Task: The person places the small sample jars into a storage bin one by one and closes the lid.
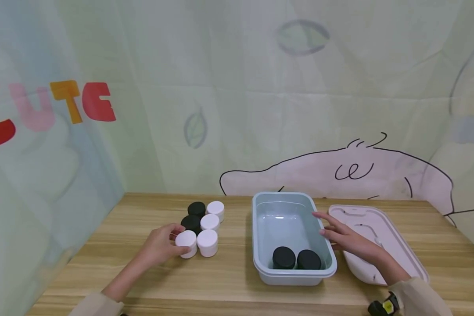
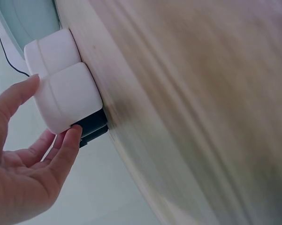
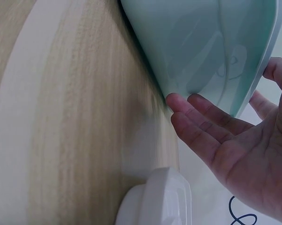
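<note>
Thumb and fingertips of the left hand pinch the nearest white jar from opposite sides, thumb at the front and fingers behind; it appears upright, its base at the tabletop. That hold looks light, so the smooth, rounded side could slip if the fingertips slackened or the jar came up at a slant. Another white jar stands right beside it, and the wrist view shows the two sides touching, so a sideways pull could drag or tip this neighbour. Close behind are two more white jars, one in the middle and one at the back, with two black jars to their left; fingers reaching in between could knock the front black one. Well apart to the right sits a pale blue bin, two black-topped jars upright at its near end. The right hand grips nothing: its fingers, extended, rest against the bin's right side and rim. Pushing harder there might slide the bin, as nothing visible braces its other side. Beyond, a pale lid lies partly under the right forearm, where a dropping sleeve could shift it.
</note>
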`<act>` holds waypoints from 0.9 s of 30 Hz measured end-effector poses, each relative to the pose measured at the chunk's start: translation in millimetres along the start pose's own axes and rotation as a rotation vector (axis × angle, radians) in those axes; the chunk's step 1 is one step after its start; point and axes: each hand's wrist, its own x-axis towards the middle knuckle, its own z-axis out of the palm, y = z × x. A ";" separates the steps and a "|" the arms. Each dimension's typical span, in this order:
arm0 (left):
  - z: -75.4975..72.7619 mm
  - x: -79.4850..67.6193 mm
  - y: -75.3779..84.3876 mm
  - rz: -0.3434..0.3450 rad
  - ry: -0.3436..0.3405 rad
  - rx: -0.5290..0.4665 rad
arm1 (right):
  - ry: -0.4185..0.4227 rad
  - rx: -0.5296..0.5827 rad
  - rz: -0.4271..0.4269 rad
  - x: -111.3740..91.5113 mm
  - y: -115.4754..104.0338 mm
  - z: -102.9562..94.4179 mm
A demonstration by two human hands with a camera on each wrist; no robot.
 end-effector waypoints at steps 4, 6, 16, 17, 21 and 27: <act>-0.6 0.2 -0.3 0.018 0.005 0.023 | 0.013 -0.003 0.018 -0.3 -0.9 0.6; -1.7 -0.9 -0.3 0.020 0.009 0.033 | 0.017 -0.006 0.027 -0.3 -1.6 1.1; -11.6 -4.0 6.3 0.043 0.049 0.021 | 0.009 -0.009 0.008 -0.9 -2.2 1.1; -12.7 -4.0 7.5 0.047 0.051 0.010 | 0.006 -0.010 0.002 -1.1 -2.2 1.1; -16.1 -4.0 13.6 0.059 0.068 -0.026 | 0.005 -0.006 -0.004 -1.7 -2.5 1.5; -19.1 -3.7 27.6 0.041 0.082 -0.054 | 0.005 -0.010 -0.006 -1.2 -2.1 1.1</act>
